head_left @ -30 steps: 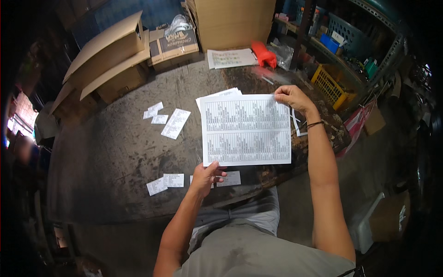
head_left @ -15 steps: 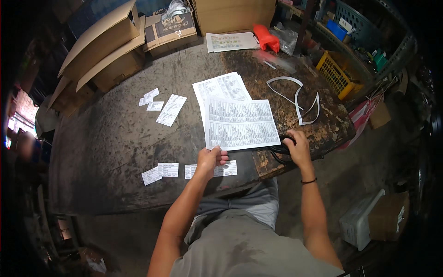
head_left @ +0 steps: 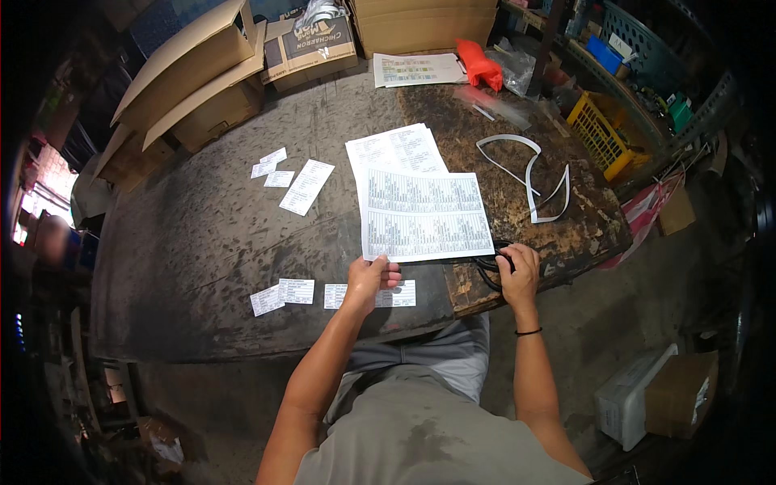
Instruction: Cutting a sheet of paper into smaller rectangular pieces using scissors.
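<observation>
A printed sheet of paper (head_left: 428,214), covered with rows of small label blocks, lies over other printed sheets (head_left: 396,147) on the table. My left hand (head_left: 370,279) pinches its lower left edge, thumb on top. By the lower right corner, my right hand (head_left: 520,273) is closed around the black looped handles of what look like scissors (head_left: 487,271); the blades are hidden. Just beneath my left hand are cut paper labels (head_left: 398,294), partly covered by it. Two more labels (head_left: 296,291) overlap to the left.
A longer label strip (head_left: 307,187) and small slips (head_left: 279,179) lie farther left. Curled white paper trimmings (head_left: 531,178) rest at the right. Cardboard boxes (head_left: 202,113), a red plastic bag (head_left: 480,65) and more papers (head_left: 420,70) stand along the back. A yellow crate (head_left: 598,133) is beyond the table's right edge.
My right hand has shifted slightly down and left, with the scissors handles still at its fingers. The left hand keeps its pinch on the sheet. The whole view has moved a little.
</observation>
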Motion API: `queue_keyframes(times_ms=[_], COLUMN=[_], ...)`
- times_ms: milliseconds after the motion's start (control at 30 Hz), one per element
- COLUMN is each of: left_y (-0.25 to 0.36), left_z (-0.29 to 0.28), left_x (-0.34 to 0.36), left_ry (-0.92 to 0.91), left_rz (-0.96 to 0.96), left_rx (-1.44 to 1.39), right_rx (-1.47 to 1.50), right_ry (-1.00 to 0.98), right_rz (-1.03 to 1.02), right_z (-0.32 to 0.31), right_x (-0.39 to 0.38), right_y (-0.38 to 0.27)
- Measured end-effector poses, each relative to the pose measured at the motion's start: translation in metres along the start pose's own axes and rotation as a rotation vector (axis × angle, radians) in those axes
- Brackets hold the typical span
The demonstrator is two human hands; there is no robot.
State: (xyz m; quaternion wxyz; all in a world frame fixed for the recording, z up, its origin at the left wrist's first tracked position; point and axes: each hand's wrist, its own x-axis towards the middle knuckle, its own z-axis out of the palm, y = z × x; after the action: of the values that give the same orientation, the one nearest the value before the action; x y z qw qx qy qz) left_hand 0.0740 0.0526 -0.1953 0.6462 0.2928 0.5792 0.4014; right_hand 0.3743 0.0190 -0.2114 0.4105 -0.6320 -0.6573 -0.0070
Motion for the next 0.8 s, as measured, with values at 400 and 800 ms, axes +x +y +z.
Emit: queue_keyframes(times_ms=[400, 800], left_y=[-0.002, 0.042], left_z=[0.0, 0.006], left_x=[0.001, -0.002], left_ry=[-0.009, -0.004], left_rz=[0.031, 0.141], left_rx=[0.009, 0.151], right_rx=[0.013, 0.024], right_ry=[0.015, 0.057], right_rz=[0.001, 0.002], right_z=[0.0, 0.001], right_x=[0.001, 0.003], right_y=[0.001, 0.0])
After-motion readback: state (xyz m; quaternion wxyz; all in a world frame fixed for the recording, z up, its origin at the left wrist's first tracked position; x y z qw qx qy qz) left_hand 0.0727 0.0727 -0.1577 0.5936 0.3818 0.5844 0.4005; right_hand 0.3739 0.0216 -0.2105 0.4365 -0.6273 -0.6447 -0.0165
